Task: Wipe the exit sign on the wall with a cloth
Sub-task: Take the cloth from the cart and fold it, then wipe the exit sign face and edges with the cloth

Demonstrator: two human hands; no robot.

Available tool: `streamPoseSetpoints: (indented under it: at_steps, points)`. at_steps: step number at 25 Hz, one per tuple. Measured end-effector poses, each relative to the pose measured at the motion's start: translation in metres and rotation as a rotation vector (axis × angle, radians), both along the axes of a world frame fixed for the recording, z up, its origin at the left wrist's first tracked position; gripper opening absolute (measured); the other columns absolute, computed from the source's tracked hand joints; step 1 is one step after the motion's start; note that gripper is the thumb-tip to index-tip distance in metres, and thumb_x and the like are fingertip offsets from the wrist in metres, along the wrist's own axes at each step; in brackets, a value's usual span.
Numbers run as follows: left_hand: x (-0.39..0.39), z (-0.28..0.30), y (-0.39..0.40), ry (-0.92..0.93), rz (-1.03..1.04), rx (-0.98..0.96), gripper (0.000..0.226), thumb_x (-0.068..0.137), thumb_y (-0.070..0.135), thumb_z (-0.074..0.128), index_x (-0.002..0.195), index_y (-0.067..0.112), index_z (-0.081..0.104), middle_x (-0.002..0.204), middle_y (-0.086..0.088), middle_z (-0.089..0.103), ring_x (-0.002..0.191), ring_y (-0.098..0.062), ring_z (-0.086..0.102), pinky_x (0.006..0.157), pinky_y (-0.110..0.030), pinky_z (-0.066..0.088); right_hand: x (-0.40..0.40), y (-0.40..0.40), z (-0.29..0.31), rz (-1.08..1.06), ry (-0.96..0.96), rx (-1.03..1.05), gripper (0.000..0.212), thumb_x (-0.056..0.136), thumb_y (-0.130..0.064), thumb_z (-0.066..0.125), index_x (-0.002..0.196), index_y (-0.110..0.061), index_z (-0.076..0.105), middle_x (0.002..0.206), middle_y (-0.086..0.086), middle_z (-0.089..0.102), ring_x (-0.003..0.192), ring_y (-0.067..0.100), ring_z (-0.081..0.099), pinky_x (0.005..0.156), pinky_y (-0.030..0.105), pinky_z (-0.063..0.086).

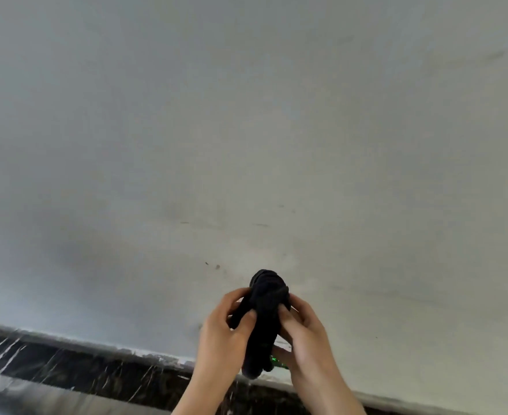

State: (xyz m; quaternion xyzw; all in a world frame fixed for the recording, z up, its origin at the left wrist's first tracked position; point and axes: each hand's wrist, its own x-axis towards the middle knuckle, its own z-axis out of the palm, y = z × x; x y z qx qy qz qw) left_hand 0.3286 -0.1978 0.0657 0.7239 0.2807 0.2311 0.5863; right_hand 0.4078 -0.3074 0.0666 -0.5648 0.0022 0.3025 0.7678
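Pale wall (246, 130) filled most of the view; dark marbled skirting (81, 366) ran along its base. Left hand (219, 333) and right hand (303, 333) both gripped a bunched black cloth (266, 307), held upright between them near the wall. A small green glow (274, 360), possibly the exit sign, showed just behind the cloth's lower end

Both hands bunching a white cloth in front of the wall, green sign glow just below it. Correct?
Not quite: the cloth is black, not white. The head view shows the left hand and right hand both gripping it, bunched, in front of the wall, with a bit of green sign glow just below it.
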Motion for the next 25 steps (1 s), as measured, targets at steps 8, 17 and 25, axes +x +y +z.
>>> streamPoseSetpoints:
  at_steps: [8,17,25]
  points:
    - [0.049,-0.154,-0.006,-0.016,-0.181,-0.131,0.037,0.085,0.011,0.074,0.098,0.046,0.076,0.099,0.014,0.077,0.097,-0.005,0.071,0.076,-0.016,0.053,0.056,-0.018,-0.140,-0.234,0.186,0.147,0.023,0.093,-0.001,0.054,0.103,-0.013,0.071,0.099,0.010,0.077,0.097,0.031,0.068,0.055,0.037,0.057]
    - [0.073,-0.374,0.035,-0.174,-0.216,-0.378,0.041,0.071,0.036,0.075,0.112,0.033,0.074,0.113,-0.002,0.075,0.107,-0.021,0.070,0.083,-0.034,0.057,0.076,0.021,-0.350,-0.206,0.128,0.259,0.028,0.071,-0.017,0.065,0.096,-0.019,0.075,0.101,0.010,0.076,0.087,0.022,0.073,0.058,0.035,0.058]
    - [0.097,-0.504,0.066,-0.307,-0.233,-0.251,0.037,0.072,0.035,0.075,0.109,0.034,0.074,0.106,-0.001,0.077,0.101,-0.021,0.072,0.083,-0.033,0.058,0.079,0.045,-0.481,-0.020,-0.233,0.190,0.062,0.062,-0.038,0.079,0.120,-0.021,0.067,0.116,0.002,0.073,0.112,0.017,0.066,0.093,0.036,0.049]
